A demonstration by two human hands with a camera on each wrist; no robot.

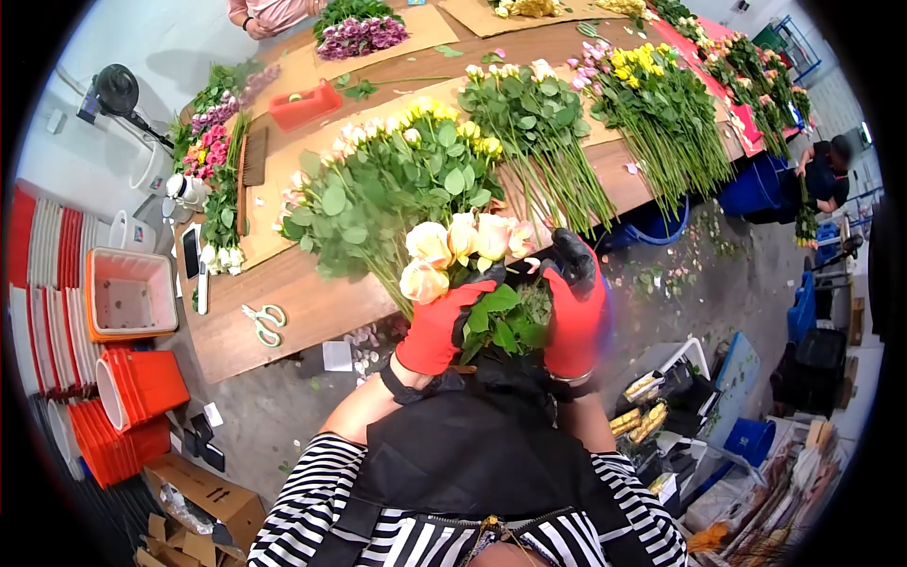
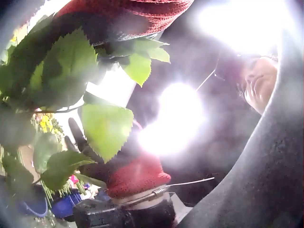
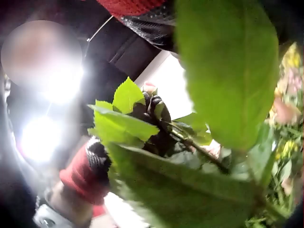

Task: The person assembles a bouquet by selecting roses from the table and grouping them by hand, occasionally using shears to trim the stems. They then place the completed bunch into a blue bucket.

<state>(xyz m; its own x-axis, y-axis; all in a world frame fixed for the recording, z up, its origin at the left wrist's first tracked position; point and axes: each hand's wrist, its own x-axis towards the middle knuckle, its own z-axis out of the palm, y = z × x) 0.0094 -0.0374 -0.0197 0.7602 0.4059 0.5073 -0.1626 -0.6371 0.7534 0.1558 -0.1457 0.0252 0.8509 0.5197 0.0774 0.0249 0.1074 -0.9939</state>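
Peach roses (image 1: 463, 248) stand in a small bunch at the left hand (image 1: 444, 321), which wears a red glove with black fingers. In the right wrist view that gloved hand (image 3: 154, 116) has its dark fingers curled round the stems (image 3: 194, 146). Green leaves (image 1: 501, 317) hang below the blooms, between the hands. The right hand (image 1: 574, 307), gloved the same way, is raised just right of the bunch with its fingers up and fairly straight; nothing shows in its grip. Large leaves (image 2: 107, 128) cover much of both wrist views.
On the wooden table (image 1: 293, 331) lie rose bunches (image 1: 397, 180), more long-stemmed roses (image 1: 652, 113), scissors (image 1: 265, 323) and a red holder (image 1: 304, 104). Blue buckets (image 1: 652, 225) stand beyond the table's edge, orange crates (image 1: 142, 387) at left. Another person (image 1: 828, 175) is at the far right.
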